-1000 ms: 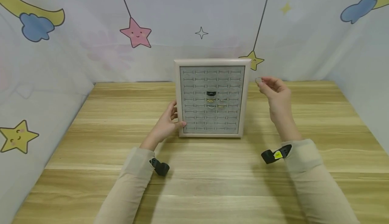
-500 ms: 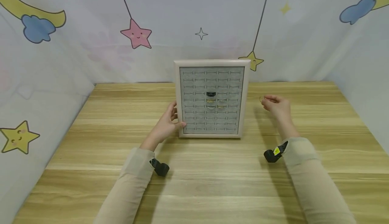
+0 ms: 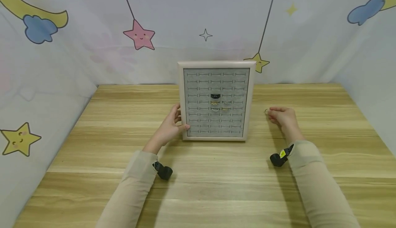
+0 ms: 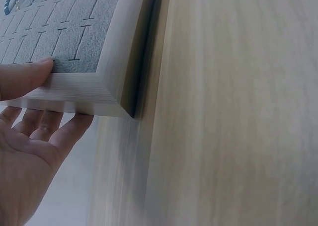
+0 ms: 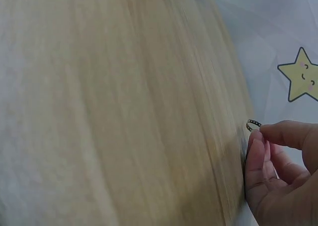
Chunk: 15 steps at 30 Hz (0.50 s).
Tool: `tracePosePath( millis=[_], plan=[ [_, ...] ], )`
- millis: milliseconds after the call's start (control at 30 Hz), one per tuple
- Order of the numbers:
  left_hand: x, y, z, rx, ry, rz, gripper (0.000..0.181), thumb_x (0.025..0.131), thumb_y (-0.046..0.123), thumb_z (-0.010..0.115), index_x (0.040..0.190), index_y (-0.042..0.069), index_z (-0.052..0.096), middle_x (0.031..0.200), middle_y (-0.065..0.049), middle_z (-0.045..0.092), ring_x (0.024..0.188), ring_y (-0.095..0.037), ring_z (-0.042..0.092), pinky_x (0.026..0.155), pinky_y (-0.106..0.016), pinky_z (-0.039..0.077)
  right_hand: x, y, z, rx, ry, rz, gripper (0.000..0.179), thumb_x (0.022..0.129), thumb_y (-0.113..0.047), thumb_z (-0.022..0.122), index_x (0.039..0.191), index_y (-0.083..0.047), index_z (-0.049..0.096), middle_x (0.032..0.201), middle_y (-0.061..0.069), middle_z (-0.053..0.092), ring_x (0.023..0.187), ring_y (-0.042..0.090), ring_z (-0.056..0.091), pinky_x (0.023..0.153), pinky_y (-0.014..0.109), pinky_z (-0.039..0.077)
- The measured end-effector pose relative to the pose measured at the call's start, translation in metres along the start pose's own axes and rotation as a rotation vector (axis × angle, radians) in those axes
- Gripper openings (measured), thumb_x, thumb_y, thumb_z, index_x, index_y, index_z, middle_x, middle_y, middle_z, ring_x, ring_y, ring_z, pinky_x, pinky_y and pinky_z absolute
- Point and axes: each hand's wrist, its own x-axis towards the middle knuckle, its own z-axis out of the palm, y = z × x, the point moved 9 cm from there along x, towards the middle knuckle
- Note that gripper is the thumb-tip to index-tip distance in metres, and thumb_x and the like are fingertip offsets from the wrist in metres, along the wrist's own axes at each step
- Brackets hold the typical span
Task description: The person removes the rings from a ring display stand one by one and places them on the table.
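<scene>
Closest in, two beige sleeves (image 3: 133, 186) reach up from the bottom, each with a black wrist camera (image 3: 165, 172). The right one has a yellow label (image 3: 283, 153), but it's way too small to read. Between the forearms, a wide stretch of wood-grain surface (image 3: 204, 180) runs up to the display frame (image 3: 213, 139), which stands on its lower edge near the middle.

The left hand (image 3: 168, 126) grips the frame's left side, thumb over the front rim, fingers round behind. Over on the right, the right hand (image 3: 284, 119) has its thumb and index finger closed in a pinch on a thin ring (image 5: 254, 122) with a row of dots round its band. A strip of wood separates it from the frame; can't tell if the ring touches down.

The grey panel (image 3: 198, 125) has rows of slots, with a black ring (image 3: 215, 96) above four gold and silver-looking ones in the middle.

Further back, the surface's far edge meets a white cloth (image 3: 173, 32) printed with stars.
</scene>
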Motion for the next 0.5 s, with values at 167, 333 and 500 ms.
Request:
tracePosePath(
  millis=[167,333,500],
  plan=[
    [0.0,-0.0003,0.0003,-0.001,-0.005,0.006,0.082,0.088,-0.008,0.059,0.152,0.011,0.011,0.145,-0.022,0.037,0.136,-0.038,0.038,0.109,-0.052,0.04,0.0016,0.0003,-0.0012,-0.041,-0.005,-0.015,0.038,0.093,-0.004,0.055,0.129,0.009,0.048,0.062,-0.018,0.059,0.059,-0.008,0.058,0.057,0.008,0.051],
    [0.0001,-0.0006,-0.0001,-0.002,-0.002,0.006,0.083,0.088,-0.008,0.059,0.153,0.011,0.01,0.146,-0.022,0.037,0.136,-0.038,0.038,0.109,-0.052,0.039,0.0017,-0.0009,-0.0006,-0.08,-0.011,-0.032,0.045,0.094,-0.005,0.053,0.135,0.012,0.043,0.063,-0.02,0.057,0.061,-0.009,0.058,0.06,0.008,0.051],
    [-0.0002,-0.0001,0.0003,-0.006,-0.001,0.001,0.083,0.088,-0.008,0.059,0.153,0.011,0.01,0.146,-0.022,0.036,0.137,-0.038,0.037,0.11,-0.051,0.039,0.0012,-0.0019,-0.001,-0.06,-0.006,-0.038,0.045,0.094,-0.004,0.052,0.135,0.012,0.042,0.064,-0.02,0.058,0.061,-0.008,0.057,0.06,0.007,0.051]
  ],
)
